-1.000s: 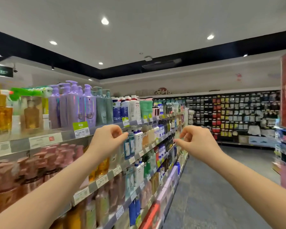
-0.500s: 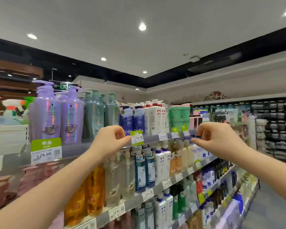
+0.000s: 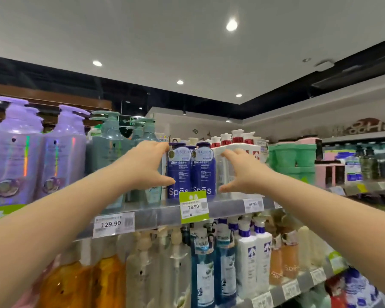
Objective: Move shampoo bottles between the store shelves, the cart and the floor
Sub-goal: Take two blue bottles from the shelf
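Top shelf (image 3: 156, 213) runs across view; purple pump bottles (image 3: 16, 165) cut off at left edge. Two blue shampoo bottles (image 3: 203, 172) upright side by side on it. Left hand (image 3: 146, 166) and right hand (image 3: 242, 173) flank the pair, fingers spread, nothing clasped; contact unclear. Green price tag (image 3: 194, 206) overlaps their bases

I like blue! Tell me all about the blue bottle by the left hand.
The blue bottle is dark blue, seemingly glossy plastic, with a rounded dark cap, a pale upper label and white "Spes" lettering low down. It stands upright on the top shelf beside a twin bottle. The open left hand reaches round its left side, thumb across its front.
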Action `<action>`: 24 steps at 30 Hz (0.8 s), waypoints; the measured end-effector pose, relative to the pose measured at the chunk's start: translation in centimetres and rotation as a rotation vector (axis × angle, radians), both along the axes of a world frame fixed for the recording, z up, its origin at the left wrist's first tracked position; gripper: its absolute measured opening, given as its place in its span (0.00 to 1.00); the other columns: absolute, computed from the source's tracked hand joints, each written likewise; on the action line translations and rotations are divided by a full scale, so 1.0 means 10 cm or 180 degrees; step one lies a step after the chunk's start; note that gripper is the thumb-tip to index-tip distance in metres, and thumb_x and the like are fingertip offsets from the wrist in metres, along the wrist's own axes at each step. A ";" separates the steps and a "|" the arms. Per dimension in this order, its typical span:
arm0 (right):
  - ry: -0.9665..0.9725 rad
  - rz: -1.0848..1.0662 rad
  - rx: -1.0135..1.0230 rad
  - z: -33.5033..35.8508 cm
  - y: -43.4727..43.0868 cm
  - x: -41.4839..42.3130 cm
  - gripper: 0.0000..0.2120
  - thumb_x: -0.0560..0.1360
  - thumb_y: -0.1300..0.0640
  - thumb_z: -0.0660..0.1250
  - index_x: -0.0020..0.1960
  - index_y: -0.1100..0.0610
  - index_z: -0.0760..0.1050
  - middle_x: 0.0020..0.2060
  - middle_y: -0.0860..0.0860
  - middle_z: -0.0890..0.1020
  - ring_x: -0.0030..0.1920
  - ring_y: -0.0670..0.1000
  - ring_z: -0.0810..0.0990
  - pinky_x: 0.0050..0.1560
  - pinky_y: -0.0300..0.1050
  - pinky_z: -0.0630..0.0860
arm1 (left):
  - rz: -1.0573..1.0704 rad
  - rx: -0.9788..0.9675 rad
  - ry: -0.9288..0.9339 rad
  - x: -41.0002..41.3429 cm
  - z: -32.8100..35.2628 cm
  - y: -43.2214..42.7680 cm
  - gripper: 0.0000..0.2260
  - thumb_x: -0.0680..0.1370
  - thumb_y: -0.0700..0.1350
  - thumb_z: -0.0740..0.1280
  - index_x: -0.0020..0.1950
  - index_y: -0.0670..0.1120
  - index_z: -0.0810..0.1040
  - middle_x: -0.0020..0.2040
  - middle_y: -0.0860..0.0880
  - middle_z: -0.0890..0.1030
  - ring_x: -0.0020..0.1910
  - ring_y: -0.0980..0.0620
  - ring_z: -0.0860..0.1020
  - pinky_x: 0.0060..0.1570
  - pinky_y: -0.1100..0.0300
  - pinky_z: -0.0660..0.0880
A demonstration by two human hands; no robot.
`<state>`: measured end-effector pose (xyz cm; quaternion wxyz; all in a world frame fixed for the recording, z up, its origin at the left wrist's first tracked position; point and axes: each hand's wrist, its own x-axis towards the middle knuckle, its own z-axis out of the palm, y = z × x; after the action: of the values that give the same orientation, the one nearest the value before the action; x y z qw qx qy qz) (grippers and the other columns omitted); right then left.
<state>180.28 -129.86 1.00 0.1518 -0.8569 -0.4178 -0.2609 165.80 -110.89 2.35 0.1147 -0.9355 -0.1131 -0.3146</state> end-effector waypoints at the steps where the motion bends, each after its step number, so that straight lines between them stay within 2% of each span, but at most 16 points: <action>1: -0.0018 -0.0001 -0.0087 0.07 0.10 0.11 0.49 0.65 0.46 0.77 0.76 0.52 0.52 0.74 0.52 0.59 0.71 0.55 0.64 0.66 0.50 0.68 | -0.0002 0.0049 0.0005 0.10 0.03 0.03 0.39 0.71 0.59 0.71 0.75 0.46 0.59 0.72 0.46 0.66 0.71 0.47 0.62 0.69 0.51 0.64; 5: -0.0248 0.0006 -0.0135 0.34 0.46 0.52 0.55 0.61 0.47 0.80 0.77 0.52 0.48 0.75 0.53 0.56 0.73 0.56 0.60 0.69 0.53 0.65 | 0.0306 0.0503 0.0166 0.57 0.14 0.17 0.45 0.69 0.62 0.71 0.77 0.44 0.53 0.74 0.45 0.62 0.73 0.46 0.59 0.71 0.52 0.61; 10: -0.0271 0.0079 -0.0211 0.43 0.81 0.91 0.60 0.61 0.45 0.79 0.78 0.53 0.43 0.77 0.52 0.49 0.76 0.55 0.50 0.74 0.53 0.56 | 0.0847 0.0843 0.0290 1.11 0.17 0.33 0.54 0.65 0.70 0.69 0.77 0.42 0.50 0.75 0.44 0.60 0.75 0.43 0.55 0.74 0.44 0.52; 13: -0.0214 0.0273 -0.0078 0.43 0.89 1.00 0.55 0.60 0.47 0.80 0.76 0.55 0.51 0.74 0.53 0.61 0.73 0.54 0.61 0.70 0.50 0.64 | 0.0965 0.0818 0.0204 1.24 0.16 0.36 0.57 0.62 0.72 0.68 0.78 0.42 0.47 0.75 0.44 0.59 0.75 0.44 0.54 0.72 0.41 0.47; 16: -0.0260 0.0415 0.0040 0.42 0.91 1.04 0.47 0.59 0.49 0.81 0.71 0.54 0.60 0.67 0.52 0.70 0.64 0.53 0.71 0.62 0.50 0.73 | 0.1043 0.0870 0.0126 1.31 0.19 0.40 0.59 0.61 0.73 0.69 0.78 0.42 0.45 0.76 0.45 0.58 0.75 0.45 0.55 0.72 0.41 0.48; 20: -0.0333 0.0561 0.0152 0.37 0.91 1.09 0.44 0.59 0.51 0.81 0.68 0.54 0.62 0.64 0.51 0.71 0.62 0.52 0.72 0.58 0.53 0.76 | 0.1095 0.0951 0.0081 1.35 0.18 0.39 0.56 0.59 0.72 0.71 0.76 0.44 0.53 0.72 0.47 0.65 0.72 0.46 0.62 0.70 0.40 0.52; 24: -0.0182 0.0838 0.0511 0.30 0.86 1.13 0.46 0.57 0.54 0.82 0.68 0.51 0.60 0.64 0.51 0.68 0.61 0.52 0.70 0.57 0.52 0.77 | 0.0563 0.0917 -0.0419 1.29 0.10 0.43 0.51 0.57 0.71 0.73 0.71 0.48 0.59 0.65 0.49 0.67 0.66 0.47 0.65 0.68 0.48 0.59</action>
<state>191.60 -121.29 4.03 0.2407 -0.7721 -0.5085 -0.2955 178.73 -106.62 3.40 0.2672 -0.8731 -0.1560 -0.3768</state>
